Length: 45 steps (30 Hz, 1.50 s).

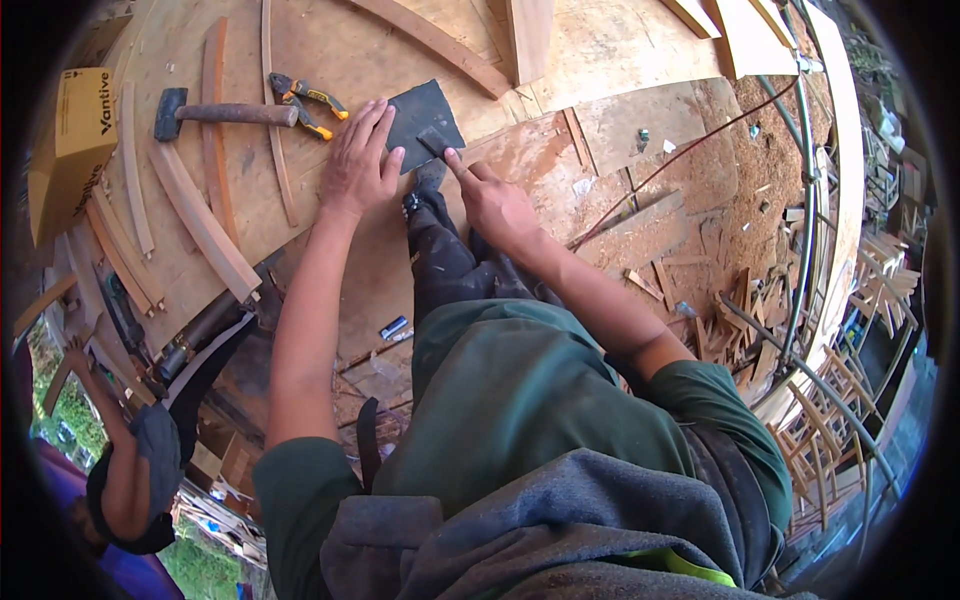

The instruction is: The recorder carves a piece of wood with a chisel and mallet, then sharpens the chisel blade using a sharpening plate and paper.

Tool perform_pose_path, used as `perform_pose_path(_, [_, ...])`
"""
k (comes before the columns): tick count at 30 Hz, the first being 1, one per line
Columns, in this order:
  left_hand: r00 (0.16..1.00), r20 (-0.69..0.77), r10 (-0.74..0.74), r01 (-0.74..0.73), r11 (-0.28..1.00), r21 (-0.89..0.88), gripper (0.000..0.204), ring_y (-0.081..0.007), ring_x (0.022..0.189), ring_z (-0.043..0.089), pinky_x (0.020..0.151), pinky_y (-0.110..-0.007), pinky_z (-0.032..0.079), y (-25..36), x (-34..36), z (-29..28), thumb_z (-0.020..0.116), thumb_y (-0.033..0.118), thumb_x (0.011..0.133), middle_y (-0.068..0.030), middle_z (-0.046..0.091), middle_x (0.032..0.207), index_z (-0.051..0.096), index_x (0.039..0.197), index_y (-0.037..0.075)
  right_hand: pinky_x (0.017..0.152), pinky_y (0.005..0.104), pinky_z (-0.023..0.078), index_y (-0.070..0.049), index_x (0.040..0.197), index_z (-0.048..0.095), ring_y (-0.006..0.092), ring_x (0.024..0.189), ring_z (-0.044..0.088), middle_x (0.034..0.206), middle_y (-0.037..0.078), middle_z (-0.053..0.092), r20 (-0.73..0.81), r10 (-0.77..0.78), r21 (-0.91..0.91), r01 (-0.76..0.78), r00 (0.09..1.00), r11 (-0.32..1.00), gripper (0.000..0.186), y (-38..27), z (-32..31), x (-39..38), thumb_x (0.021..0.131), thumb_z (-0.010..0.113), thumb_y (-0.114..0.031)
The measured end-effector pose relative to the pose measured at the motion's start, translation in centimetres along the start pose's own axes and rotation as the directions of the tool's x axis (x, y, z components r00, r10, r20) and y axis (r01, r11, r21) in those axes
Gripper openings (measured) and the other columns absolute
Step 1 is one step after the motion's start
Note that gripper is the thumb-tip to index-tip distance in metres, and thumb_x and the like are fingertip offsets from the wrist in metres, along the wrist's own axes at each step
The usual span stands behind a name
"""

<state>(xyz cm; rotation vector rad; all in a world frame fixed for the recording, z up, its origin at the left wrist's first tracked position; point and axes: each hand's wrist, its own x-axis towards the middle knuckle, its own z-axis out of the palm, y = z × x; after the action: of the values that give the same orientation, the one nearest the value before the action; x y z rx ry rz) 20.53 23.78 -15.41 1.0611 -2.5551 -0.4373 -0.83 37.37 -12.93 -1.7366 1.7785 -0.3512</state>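
My right hand (490, 200) grips a small flat dark blade (433, 142), index finger extended along it, over a dark square sheet (418, 108) on the plywood surface (350, 60). My left hand (360, 160) lies palm down with fingers outstretched at the sheet's left edge. To its left are yellow-and-black pliers (298, 98) and a hammer (210, 116) with a wooden handle. Curved wooden strips (195, 205) lie farther left. My leg (440, 260) stretches toward the sheet.
A cardboard box (65, 150) stands at far left; below it a co-worker's arm (115, 420) shows. A red cord (690, 155) crosses at right. Sawdust and wood scraps (735, 320) lie beside metal tubes (800, 280). More timber pieces (530, 40) are along the top.
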Motion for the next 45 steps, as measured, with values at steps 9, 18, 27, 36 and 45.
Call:
perform_pose_path(9, [0.999,-0.043,0.012,-0.015,0.998,-0.064,0.062,-0.0374,0.141,0.048,0.12,-0.045,0.036,-1.1,-0.3,0.8,0.067,0.026,0.09,-0.0217,0.054,0.148,0.054,0.144,-0.002,0.068,0.0495,0.057,-0.019,0.151,0.052,0.0388,0.078,0.07,0.096,0.015,0.064,-0.088,0.099,-0.011,-0.101,0.991,0.995,0.056,-2.1,1.3,0.0,0.097,0.053,-0.009])
perform_pose_path(18, [0.982,0.152,0.111,-0.11,0.994,-0.02,0.09,-0.0365,0.152,0.033,0.126,-0.045,0.025,-1.8,-0.5,-0.5,0.068,0.041,0.092,-0.0197,0.036,0.163,0.027,0.16,-0.002,0.072,0.0496,0.055,-0.023,0.154,0.05,0.0413,0.085,0.07,0.094,0.019,0.067,-0.199,0.054,0.243,-0.005,0.979,0.97,0.053,-1.5,3.0,2.0,0.102,0.051,-0.01])
perform_pose_path(27, [0.995,0.076,0.061,-0.053,0.994,-0.094,0.107,-0.0381,0.149,0.036,0.125,-0.044,0.028,-1.9,0.0,-0.4,0.073,0.044,0.087,-0.0209,0.037,0.162,0.014,0.161,-0.005,0.068,0.056,0.052,-0.02,0.153,0.05,0.0483,0.072,0.067,0.08,0.032,0.065,-0.201,0.152,0.212,-0.108,0.968,0.971,0.053,-2.8,2.8,0.6,0.101,0.051,-0.013])
perform_pose_path(36, [0.997,0.067,0.035,-0.028,0.995,-0.097,0.107,-0.0384,0.145,0.042,0.122,-0.043,0.034,-1.4,-0.5,-0.8,0.077,0.041,0.082,-0.0198,0.044,0.158,0.019,0.16,-0.004,0.069,0.0555,0.053,-0.019,0.151,0.053,0.0484,0.072,0.067,0.079,0.031,0.066,-0.122,0.248,0.208,-0.22,0.961,0.953,0.051,-4.3,2.6,-1.5,0.1,0.052,-0.013])
perform_pose_path(45, [0.997,0.069,0.033,-0.03,0.998,-0.052,0.104,-0.0335,0.146,0.041,0.123,-0.041,0.032,-1.4,-0.3,-0.2,0.075,0.047,0.083,-0.017,0.046,0.157,0.024,0.159,-0.003,0.069,0.0558,0.053,-0.02,0.151,0.053,0.0479,0.073,0.067,0.08,0.032,0.065,-0.133,0.238,0.187,-0.212,0.962,0.959,0.05,-4.4,2.3,-0.1,0.1,0.053,-0.015])
